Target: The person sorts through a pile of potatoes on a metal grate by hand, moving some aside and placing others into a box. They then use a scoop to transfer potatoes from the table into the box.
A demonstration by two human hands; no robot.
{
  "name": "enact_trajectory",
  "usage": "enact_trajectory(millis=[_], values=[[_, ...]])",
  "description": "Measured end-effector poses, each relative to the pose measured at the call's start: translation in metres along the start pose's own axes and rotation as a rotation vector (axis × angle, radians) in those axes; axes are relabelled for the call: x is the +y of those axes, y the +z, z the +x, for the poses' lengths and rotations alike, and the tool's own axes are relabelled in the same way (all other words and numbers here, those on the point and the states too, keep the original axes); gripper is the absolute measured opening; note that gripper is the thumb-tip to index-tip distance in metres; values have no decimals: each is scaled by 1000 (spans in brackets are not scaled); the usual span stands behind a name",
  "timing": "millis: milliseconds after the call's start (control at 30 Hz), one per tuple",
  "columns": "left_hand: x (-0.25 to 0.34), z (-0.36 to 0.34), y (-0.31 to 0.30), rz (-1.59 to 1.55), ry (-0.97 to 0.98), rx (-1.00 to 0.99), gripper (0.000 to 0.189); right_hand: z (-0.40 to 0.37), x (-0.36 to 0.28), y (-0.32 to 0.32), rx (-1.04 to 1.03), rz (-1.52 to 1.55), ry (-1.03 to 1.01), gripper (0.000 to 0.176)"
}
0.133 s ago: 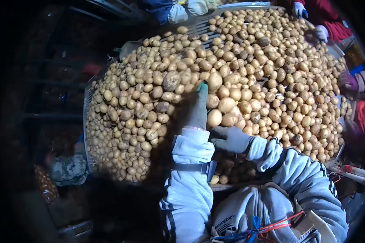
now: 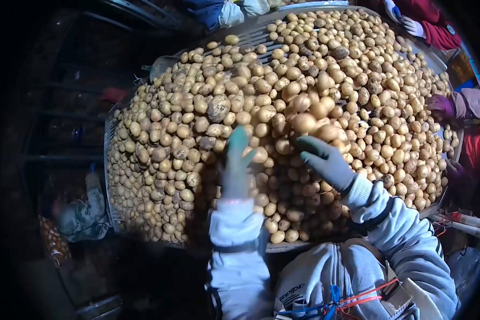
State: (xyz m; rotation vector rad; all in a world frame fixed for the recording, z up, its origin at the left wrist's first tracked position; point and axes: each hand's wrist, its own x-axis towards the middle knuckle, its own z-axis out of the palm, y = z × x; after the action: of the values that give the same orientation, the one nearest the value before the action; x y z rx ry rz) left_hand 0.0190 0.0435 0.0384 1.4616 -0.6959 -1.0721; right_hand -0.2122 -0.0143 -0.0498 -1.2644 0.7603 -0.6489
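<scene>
A broad heap of potatoes [image 2: 165, 144] of mixed sizes covers the table before me. My left hand [image 2: 236, 162], in a grey glove with green fingertips, is over the heap left of centre; it is motion-blurred, with fingers stretched and thumb apart. Further right, my right hand [image 2: 328, 162], gloved alike, has fingers extended toward the heap and its thumb apart. Just beyond its fingertips are several larger potatoes [image 2: 304, 124], some smeared by motion. Neither hand has a potato in its grasp. Between my hands, shaded potatoes [image 2: 290, 194] lie under my shadow.
A slatted metal surface [image 2: 258, 38] shows at the far side. Other people work around the heap: white-gloved hands [image 2: 412, 26] at the upper right, a purple glove [image 2: 442, 106] at the right. Pale poles [image 2: 469, 224] jut in at right. A filled net sack [image 2: 53, 240] stands lower left.
My left hand has drawn back and left. My right hand has moved forward and right, its fingers extending. Larger potatoes near the centre have shifted away from me and blurred.
</scene>
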Motion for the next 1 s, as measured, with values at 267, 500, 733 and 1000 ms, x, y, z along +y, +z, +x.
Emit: enact_trajectory(millis=[267, 500, 733, 1000], values=[[-141, -102, -107, 230, -206, 533, 51, -40, -19, 71, -758, -412, 388, 49], [-139, -21, -70, 125, -246, 448, 78, 2, 8, 109, -769, -571, -19, 63], [-111, 34, -4, 11, -290, 379, 83, 45, 55, 71, -463, -516, -207, 77], [-111, 123, 59, 179, -190, 131, 81, 52, 24, 9, -312, -282, -59, 60]])
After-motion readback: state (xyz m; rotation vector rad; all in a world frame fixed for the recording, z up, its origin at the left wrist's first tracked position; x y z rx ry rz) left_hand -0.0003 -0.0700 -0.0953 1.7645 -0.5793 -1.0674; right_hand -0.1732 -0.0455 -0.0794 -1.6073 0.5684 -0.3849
